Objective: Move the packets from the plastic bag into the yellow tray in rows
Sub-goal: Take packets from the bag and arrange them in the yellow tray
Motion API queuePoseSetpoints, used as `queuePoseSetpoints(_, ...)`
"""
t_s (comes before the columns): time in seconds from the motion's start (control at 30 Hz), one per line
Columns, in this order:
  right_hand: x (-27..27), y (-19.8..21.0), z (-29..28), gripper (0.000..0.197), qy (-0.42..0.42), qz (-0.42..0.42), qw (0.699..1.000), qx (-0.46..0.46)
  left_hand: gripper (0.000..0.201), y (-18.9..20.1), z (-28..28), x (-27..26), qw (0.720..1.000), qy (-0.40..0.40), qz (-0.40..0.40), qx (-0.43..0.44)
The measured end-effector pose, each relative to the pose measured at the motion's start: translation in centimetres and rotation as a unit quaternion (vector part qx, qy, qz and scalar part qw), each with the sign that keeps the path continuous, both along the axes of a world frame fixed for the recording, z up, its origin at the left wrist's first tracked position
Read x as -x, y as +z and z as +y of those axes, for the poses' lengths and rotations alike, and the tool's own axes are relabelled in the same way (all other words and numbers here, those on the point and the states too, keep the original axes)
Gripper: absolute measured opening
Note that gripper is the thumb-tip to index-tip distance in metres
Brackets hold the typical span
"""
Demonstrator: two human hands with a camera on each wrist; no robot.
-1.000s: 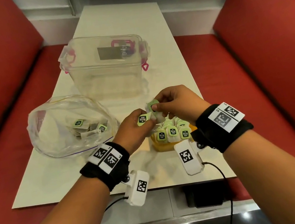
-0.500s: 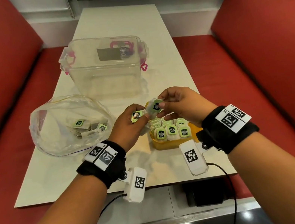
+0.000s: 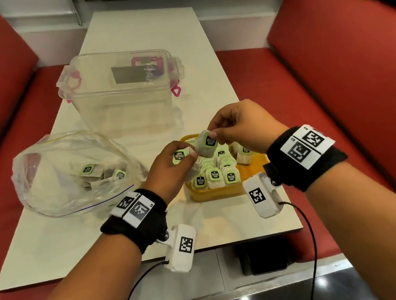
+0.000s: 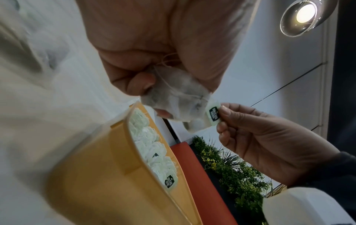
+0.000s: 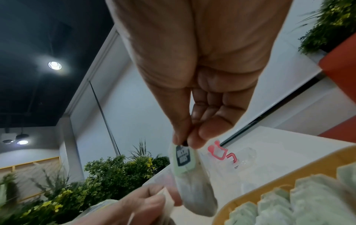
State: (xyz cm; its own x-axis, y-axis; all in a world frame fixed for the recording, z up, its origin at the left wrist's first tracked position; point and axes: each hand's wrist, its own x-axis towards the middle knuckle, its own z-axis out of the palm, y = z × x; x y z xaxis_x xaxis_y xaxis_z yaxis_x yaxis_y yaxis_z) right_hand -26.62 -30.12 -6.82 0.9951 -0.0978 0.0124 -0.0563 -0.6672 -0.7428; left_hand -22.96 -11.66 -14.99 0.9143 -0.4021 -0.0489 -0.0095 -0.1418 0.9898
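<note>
1. Both hands are raised above the yellow tray, close to each other
2. Right hand pinches the green tag of one packet between thumb and forefinger; the packet hangs from this pinch over the far part of the tray, and its lower edge touches the left thumb
3. Left hand has its fingers curled around other packets; one green tag shows above the fingers, and the left wrist view shows a pouch with its string pressed in the fist
4. Packets in the tray stand upright in rows, tags toward the person
5. Plastic bag lies open on the table left of the tray, near it, with several packets inside
6. Clear container with pink clips stands behind the bag and the tray, toward the far end of the table
</note>
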Motion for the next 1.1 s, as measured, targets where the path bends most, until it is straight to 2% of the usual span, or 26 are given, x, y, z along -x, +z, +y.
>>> queuePoseSetpoints(0.17,0.5,-0.6,-3.4,0.004,-0.018,0.036,0.997,0.071,0.003,0.0,-0.7,0.2,1.0,-0.004,0.017,0.006)
queuePoseSetpoints(0.37,0.3,-2.3,-6.6,0.001,-0.047,0.109,0.975,0.186,0.005,-0.5,-0.9,0.2,0.999,-0.006,0.031,-0.011)
queuePoseSetpoints(0.5,-0.6,-3.8,-7.2,0.006,-0.07,0.171,0.959,0.215,0.007,-0.5,-1.1,0.4,0.999,0.0,0.038,-0.019)
queuePoseSetpoints(0.73,-2.1,-4.9,-7.2,0.01,-0.049,0.233,0.937,0.255,0.004,-0.3,-1.7,0.8,0.999,0.009,0.044,-0.006)
queuePoseSetpoints(0.93,-2.1,-5.1,-7.5,0.008,-0.059,0.234,0.935,0.26,0.008,-0.1,-1.8,1.3,0.999,0.018,0.05,0.0)
queuePoseSetpoints(1.1,-1.6,-3.8,-7.4,0.009,-0.081,0.158,0.955,0.239,0.008,-0.6,-1.6,1.3,0.999,0.008,0.031,-0.038)
